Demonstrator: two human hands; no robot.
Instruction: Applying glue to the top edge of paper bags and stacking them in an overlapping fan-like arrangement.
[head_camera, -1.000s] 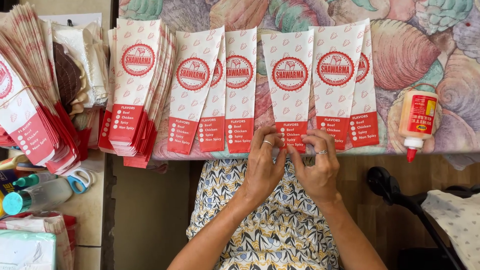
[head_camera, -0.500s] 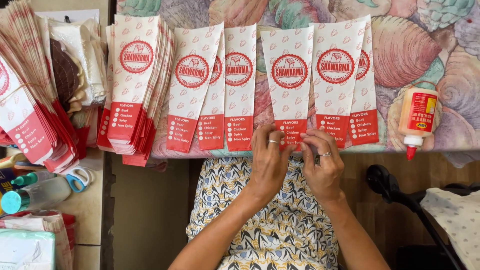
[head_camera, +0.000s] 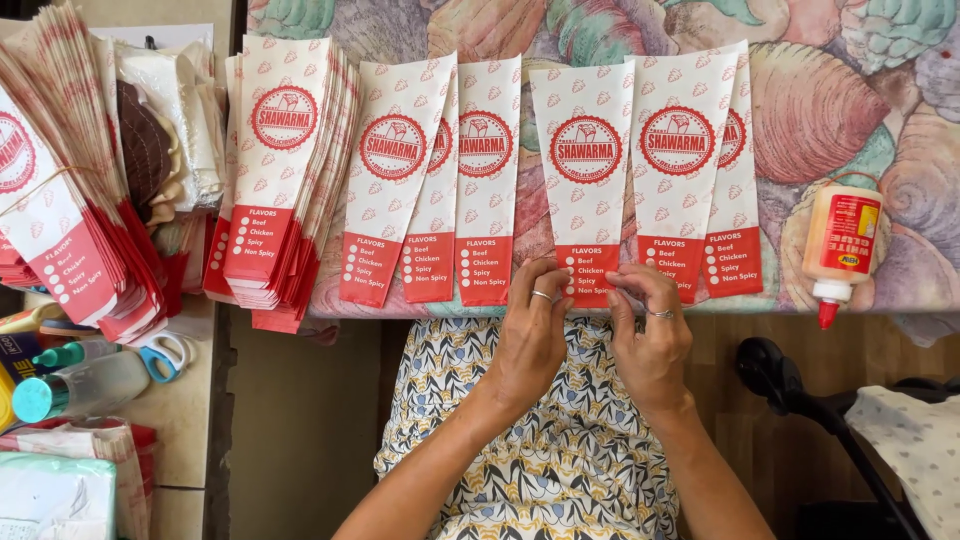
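Both hands work at the near edge of the table (head_camera: 800, 90), which has a seashell-pattern cover, on one paper sleeve (head_camera: 585, 170), white with a red round emblem and a red bottom band. It lies flat on the table, fourth in a row of six similar sleeves, red end toward the person. The left hand (head_camera: 530, 335), ring on one finger, has fingers curled over the sleeve's red bottom edge, pinching it. The right hand (head_camera: 652, 340), also ringed, has fingertips bent onto the same bottom edge from the right side, just beside the left hand; the thumbs are hidden, so the exact grip underneath cannot be told.

Left of the sleeve lie three more sleeves (head_camera: 440, 170), overlapping each other. Right of the sleeve lie two more (head_camera: 695, 160), overlapping. Further left of the sleeve sits a thick stack of sleeves (head_camera: 285, 170), hanging over the table edge. Far left of the sleeve is a fanned bundle (head_camera: 60, 180) of the same sleeves, held by a rubber band.

A glue bottle (head_camera: 838, 245), with a red nozzle, lies well to the right of the sleeve, tip toward the person. Scissors (head_camera: 165, 352) with blue handles and a bottle with a teal cap (head_camera: 80, 385) lie on a side surface far left and nearer the person than the sleeve. The person's patterned dress (head_camera: 540, 460) shows below the hands.
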